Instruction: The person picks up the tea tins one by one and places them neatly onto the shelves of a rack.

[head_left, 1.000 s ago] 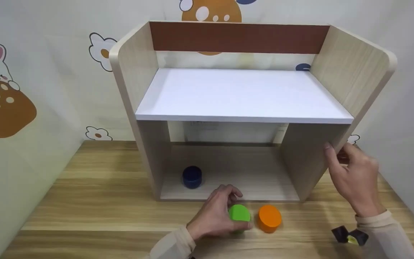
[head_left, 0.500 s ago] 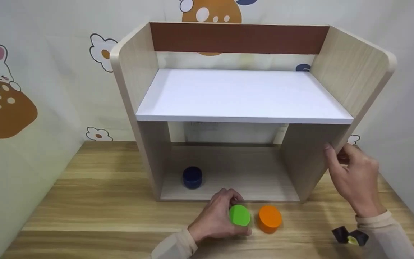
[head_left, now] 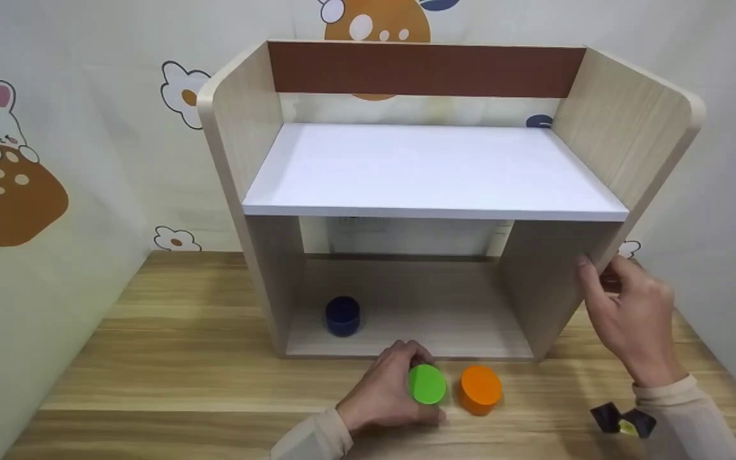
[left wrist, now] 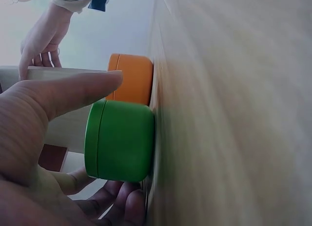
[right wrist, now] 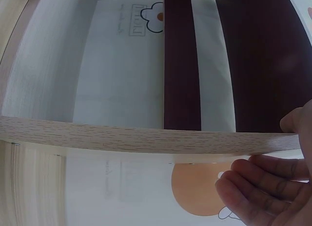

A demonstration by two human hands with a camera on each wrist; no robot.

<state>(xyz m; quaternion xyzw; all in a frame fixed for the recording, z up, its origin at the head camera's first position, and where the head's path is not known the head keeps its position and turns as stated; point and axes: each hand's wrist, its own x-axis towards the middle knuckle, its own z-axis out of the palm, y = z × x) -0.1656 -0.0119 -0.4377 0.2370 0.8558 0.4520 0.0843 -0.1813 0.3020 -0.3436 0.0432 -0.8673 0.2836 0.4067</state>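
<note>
A small green round tin (head_left: 427,384) stands upright on the wooden table, a lid seam showing in the left wrist view. My left hand (head_left: 390,396) is spread around it; the thumb (left wrist: 83,87) stands clear of its side, and the other fingers lie behind it. Just to the right is a matching orange tin (head_left: 480,390). On the bottom board of the shelf unit sits a dark blue round tin (head_left: 342,316). My right hand (head_left: 633,319) holds the front edge of the unit's right side panel (right wrist: 122,136), thumb inside and fingers outside.
The tabletop shelf unit has a white middle shelf (head_left: 435,169) and a brown back rail (head_left: 429,69). A small black-and-yellow object (head_left: 623,420) lies by the right sleeve. Patterned walls (head_left: 106,160) surround the wooden table (head_left: 151,383).
My left hand has drawn slightly back, and its thumb has moved off the green tin, which stays in place with more of its top showing. The right hand keeps its hold on the side panel.
</note>
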